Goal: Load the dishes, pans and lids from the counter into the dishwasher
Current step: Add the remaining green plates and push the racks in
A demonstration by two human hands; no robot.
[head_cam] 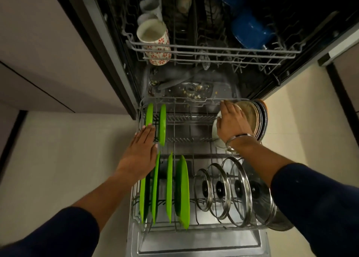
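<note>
Two hands over the lower rack.
Left hand flat on green plates; right hand at two o'clock grasps a white bowl.

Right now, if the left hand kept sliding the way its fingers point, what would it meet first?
The left hand points toward the back of the lower rack. Its fingertips are already at the far-left green plate, so that plate comes first, though depth is uncertain.
</note>
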